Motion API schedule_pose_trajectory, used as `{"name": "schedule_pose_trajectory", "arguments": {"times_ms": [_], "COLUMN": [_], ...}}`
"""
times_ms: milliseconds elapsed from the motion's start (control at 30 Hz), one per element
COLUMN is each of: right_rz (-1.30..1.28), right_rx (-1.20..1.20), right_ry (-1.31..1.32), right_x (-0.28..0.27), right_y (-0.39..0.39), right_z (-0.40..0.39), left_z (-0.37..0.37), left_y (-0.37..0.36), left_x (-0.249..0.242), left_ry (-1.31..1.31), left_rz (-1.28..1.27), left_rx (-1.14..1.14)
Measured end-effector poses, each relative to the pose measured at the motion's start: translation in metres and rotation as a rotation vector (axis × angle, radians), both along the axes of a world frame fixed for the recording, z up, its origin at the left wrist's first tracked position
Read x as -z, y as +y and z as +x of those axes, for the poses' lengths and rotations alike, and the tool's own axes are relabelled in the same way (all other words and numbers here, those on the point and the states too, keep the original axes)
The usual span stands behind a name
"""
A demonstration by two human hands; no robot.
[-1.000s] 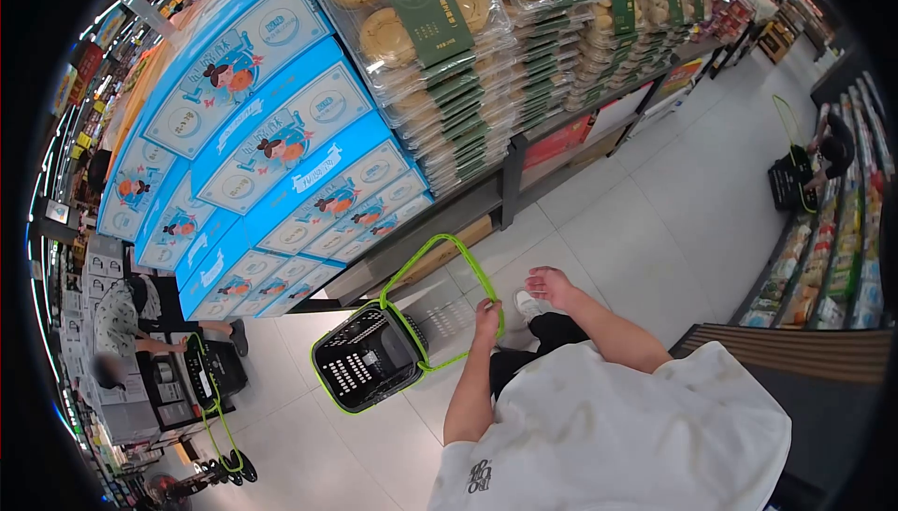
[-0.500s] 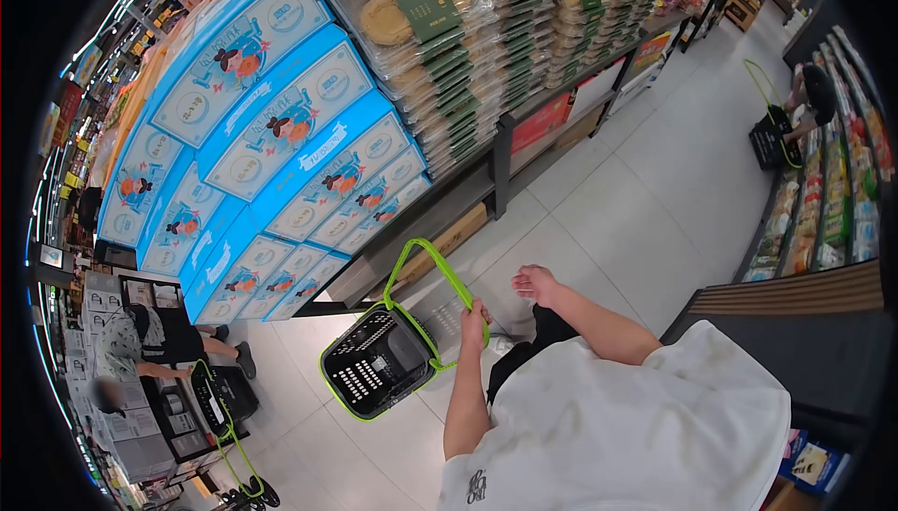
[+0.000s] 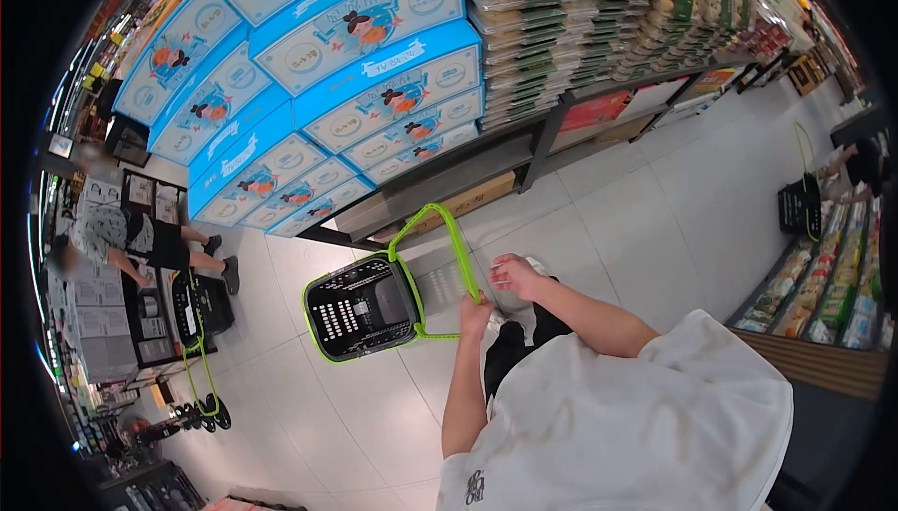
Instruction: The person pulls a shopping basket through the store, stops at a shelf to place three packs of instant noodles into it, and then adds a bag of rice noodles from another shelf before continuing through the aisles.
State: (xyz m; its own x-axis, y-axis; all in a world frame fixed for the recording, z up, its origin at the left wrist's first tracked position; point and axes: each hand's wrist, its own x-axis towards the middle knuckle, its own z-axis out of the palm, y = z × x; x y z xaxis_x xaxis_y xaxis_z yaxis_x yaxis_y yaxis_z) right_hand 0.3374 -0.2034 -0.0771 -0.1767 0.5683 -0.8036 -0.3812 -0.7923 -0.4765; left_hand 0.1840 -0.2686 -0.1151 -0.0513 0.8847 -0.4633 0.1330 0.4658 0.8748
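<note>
My left hand [image 3: 475, 313] is closed around the green handle [image 3: 458, 247] of a black shopping basket with a green rim [image 3: 363, 308]. Nothing can be made out inside the basket, which is low over the pale tiled floor to the left of my legs. My right hand [image 3: 513, 274] is just beyond the handle, holding nothing, its fingers loosely curled and apart. Both my shoes show partly below the hands.
Blue-and-white boxes [image 3: 393, 104] and stacked clear packs of cookies [image 3: 533, 43] fill a dark display shelf [image 3: 449, 174] ahead. A person [image 3: 154, 240] with a basket is at the left. Another person [image 3: 861, 165] stands by packaged goods [image 3: 832, 277] at the right.
The view has turned, and the shelf and boxes sit further right and higher. The basket has swung more level in view, and my right hand is closer to my left.
</note>
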Motion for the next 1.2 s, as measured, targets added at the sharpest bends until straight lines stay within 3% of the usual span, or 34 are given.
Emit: {"name": "schedule_pose_trajectory", "arguments": {"times_ms": [367,467,667,800,1000,1133,1200], "right_rz": [-0.096,-0.094,-0.075,-0.089,-0.16,-0.114,-0.059], "right_rx": [-0.182,-0.207,-0.316,-0.344,-0.468,-0.755,-0.772], "right_ry": [0.114,0.109,0.115,0.126,0.09,0.165,0.069], "right_x": [0.007,0.016,0.022,0.03,0.037,0.051,0.038], "right_y": [0.053,0.068,0.092,0.1,0.102,0.08,0.063], "right_z": [0.047,0.067,0.089,0.106,0.103,0.082,0.071], "left_z": [0.034,0.044,0.063,0.088,0.103,0.125,0.138], "left_y": [-0.008,-0.001,-0.001,0.0,-0.007,0.001,0.004], "left_x": [0.025,0.005,0.024,0.017,0.015,-0.022,-0.036], "left_ry": [0.18,0.296,0.262,0.1,0.197,0.131,0.118], "left_rz": [0.0,-0.038,-0.104,-0.201,-0.158,-0.112,-0.016], "left_rx": [-0.025,-0.052,-0.186,-0.312,-0.328,-0.352,-0.388]}}
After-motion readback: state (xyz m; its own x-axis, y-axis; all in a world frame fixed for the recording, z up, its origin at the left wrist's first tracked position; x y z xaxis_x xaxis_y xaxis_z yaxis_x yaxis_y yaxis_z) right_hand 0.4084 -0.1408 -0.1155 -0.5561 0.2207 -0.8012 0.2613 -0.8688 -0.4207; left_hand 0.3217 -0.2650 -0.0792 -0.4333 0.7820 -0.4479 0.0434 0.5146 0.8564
